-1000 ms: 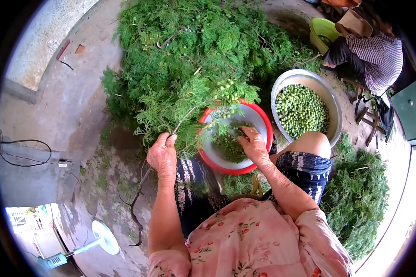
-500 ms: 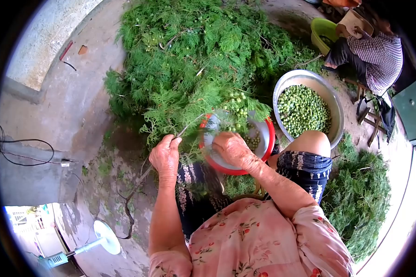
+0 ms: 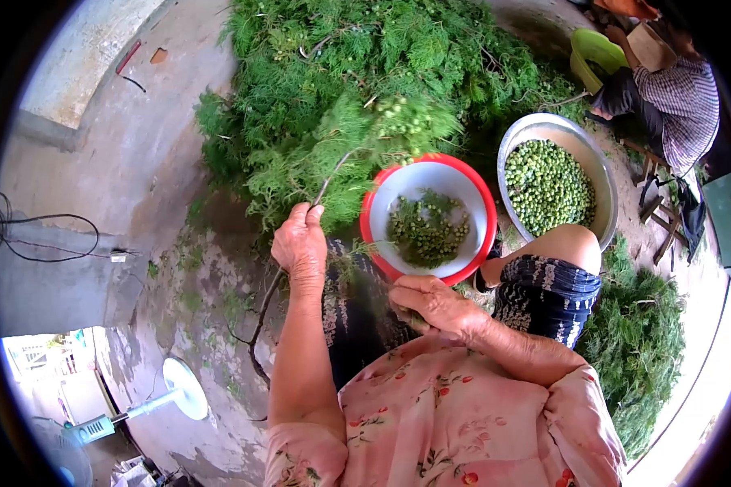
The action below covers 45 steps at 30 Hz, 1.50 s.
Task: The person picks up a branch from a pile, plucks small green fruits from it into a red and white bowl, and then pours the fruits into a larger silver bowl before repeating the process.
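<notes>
L hand [image 3: 300, 242] grips a leafy branch [image 3: 333, 174], fingers clamped round its bare stem, foliage angled up nr a red-rimmed basin [image 3: 489, 203]. R hand [image 3: 437, 305] is just below the basin, fingers curled; can't tell if holding anything. Metal basin [image 3: 605, 166] w/ green fruit [image 3: 551, 188] stands to R, co-worker [image 3: 681, 97] seated beyond.

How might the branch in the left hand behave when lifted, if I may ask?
The branch would probably feel stiff along its bare wood. Its feathery foliage likely sways. It may be tip-heavy, since round green fruits crowd its far end.
</notes>
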{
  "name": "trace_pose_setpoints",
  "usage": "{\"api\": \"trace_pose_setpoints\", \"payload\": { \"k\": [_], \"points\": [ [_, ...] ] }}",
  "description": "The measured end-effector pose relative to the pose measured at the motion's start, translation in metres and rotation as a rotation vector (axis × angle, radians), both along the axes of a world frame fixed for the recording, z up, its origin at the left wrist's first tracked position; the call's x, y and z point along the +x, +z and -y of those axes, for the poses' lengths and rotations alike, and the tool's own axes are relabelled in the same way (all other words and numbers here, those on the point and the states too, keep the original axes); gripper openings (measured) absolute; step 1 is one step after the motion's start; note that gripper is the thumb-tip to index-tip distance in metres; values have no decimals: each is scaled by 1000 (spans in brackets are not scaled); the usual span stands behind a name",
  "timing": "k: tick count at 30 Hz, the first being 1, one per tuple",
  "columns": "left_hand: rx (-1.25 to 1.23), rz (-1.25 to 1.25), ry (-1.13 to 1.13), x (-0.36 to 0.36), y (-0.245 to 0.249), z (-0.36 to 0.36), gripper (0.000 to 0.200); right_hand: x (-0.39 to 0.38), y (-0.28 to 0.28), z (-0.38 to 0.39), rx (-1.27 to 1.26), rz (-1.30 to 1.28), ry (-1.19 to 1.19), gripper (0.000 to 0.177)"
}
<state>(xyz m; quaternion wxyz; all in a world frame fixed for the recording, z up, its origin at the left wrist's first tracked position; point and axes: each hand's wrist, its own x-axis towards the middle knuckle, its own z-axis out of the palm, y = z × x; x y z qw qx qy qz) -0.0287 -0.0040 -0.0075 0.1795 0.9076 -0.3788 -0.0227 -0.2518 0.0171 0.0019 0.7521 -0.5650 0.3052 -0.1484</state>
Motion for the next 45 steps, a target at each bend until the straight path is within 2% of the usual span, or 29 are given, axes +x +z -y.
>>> {"api": "trace_pose_setpoints", "payload": {
  "k": [2,3,10,11,21,24,30,32,36,37,40,43,45],
  "points": [
    [-46,47,-47,-4,-4,0,27,-5,9,-1,358,-115,8,23],
    [-29,29,-59,-8,-1,2,26,-9,23,0,435,-146,29,25],
    [-67,-28,-79,-21,-4,8,29,-34,32,-7,486,-118,-6,22],
    [-56,-17,-78,-24,-4,8,29,-35,37,-10,548,-116,-69,23],
    [-143,-66,-86,-24,-8,9,27,-46,51,-3,354,-206,89,28],
    [-129,-73,-95,-28,-5,8,28,-47,49,-9,405,-191,34,28],
    [-176,-77,-99,-32,-7,9,29,-59,58,-16,328,-192,78,27],
    [-199,-107,-75,-25,-5,11,29,-69,64,-24,424,-206,36,27],
    [-196,-73,-64,-14,-12,12,26,-76,42,-25,356,-276,-159,25],
    [-215,-114,-68,-12,-12,12,25,-77,30,-17,299,-267,-95,21],
    [-220,-76,-62,-10,-10,10,25,-59,7,-7,490,-150,-158,20],
    [-206,-79,-51,-8,-11,11,26,-32,-32,-1,540,-20,-294,26],
    [-198,-94,-61,-10,-9,9,27,-19,-57,5,620,16,-253,31]
  ]
}}
